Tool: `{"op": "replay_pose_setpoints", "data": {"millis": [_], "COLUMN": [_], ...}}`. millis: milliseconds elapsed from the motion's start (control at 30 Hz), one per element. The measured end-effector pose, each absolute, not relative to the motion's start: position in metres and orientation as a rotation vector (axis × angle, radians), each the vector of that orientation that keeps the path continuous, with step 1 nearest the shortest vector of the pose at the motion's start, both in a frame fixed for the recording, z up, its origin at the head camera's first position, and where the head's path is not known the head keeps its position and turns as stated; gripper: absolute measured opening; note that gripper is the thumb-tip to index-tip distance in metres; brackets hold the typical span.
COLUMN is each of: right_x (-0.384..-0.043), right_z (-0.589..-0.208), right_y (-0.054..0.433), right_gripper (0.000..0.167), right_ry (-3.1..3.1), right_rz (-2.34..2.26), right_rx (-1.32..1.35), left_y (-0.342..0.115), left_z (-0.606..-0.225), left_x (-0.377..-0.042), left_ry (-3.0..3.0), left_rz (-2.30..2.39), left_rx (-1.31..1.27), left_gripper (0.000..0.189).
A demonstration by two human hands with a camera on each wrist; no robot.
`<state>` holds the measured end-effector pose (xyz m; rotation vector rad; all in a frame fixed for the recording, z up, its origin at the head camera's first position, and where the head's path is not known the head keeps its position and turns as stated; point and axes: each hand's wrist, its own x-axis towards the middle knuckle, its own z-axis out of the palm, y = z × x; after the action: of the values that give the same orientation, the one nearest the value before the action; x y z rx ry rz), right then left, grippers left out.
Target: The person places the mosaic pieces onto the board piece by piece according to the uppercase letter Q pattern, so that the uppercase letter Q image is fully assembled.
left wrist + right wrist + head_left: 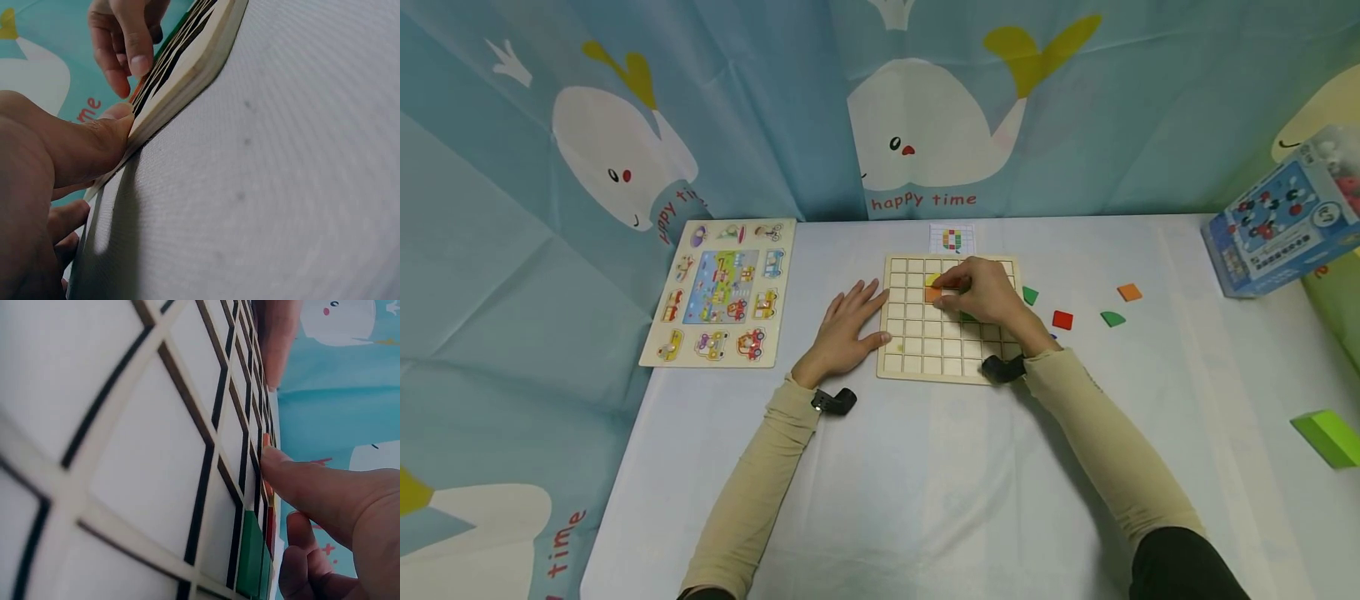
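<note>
A wooden grid board (917, 367) lies on the white table. Over its upper middle is my right hand (981, 292), thumb and index finger at opposite edges of an orange square tile (932, 295). In the right wrist view the thumb touches this orange tile (266, 439). A yellow piece (932, 278) sits just behind it on the grid. Partly under the right hand, a green tile (250, 556) and a red one (270, 525) lie in the grid. My left hand (846, 333) rests with fingers spread at the board's left edge, its thumb (100, 144) against the rim.
Behind the board lies a pattern card (952, 240). Loose pieces right of it include a red square (1062, 320), an orange square (1129, 292) and green pieces (1112, 318). A picture puzzle (711, 292) is left, a blue box (1285, 217) and green block (1330, 437) right.
</note>
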<state>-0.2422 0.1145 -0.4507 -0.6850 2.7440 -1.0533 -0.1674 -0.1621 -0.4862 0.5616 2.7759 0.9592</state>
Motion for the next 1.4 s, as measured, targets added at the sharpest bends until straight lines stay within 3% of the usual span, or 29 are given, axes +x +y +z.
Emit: {"op": "replay_pose_setpoints", "data": {"millis": [267, 933, 1400], "right_x": [-0.241, -0.241, -0.239], "right_z": [-0.45, -0.446, -0.43], "right_y": [0.116, 0.117, 0.165], "right_gripper": [0.019, 0.023, 0.022], "right_ry": [2.751, 2.731, 2.794], "right_rz": [-1.068, -1.019, -1.103], "right_rx": [-0.734, -0.71, -0.606], "left_y": [-0.163, -0.161, -0.161], "left_z": [-0.487, -0.487, -0.489], "left_x": [-0.167, -0.167, -0.166], "left_ry": [2.778, 2.785, 2.785], "left_rz": [0.958, 0.95, 0.935], "left_rx": [0.563, 0.564, 0.567], "left_gripper": [0.074, 0.074, 0.074]}}
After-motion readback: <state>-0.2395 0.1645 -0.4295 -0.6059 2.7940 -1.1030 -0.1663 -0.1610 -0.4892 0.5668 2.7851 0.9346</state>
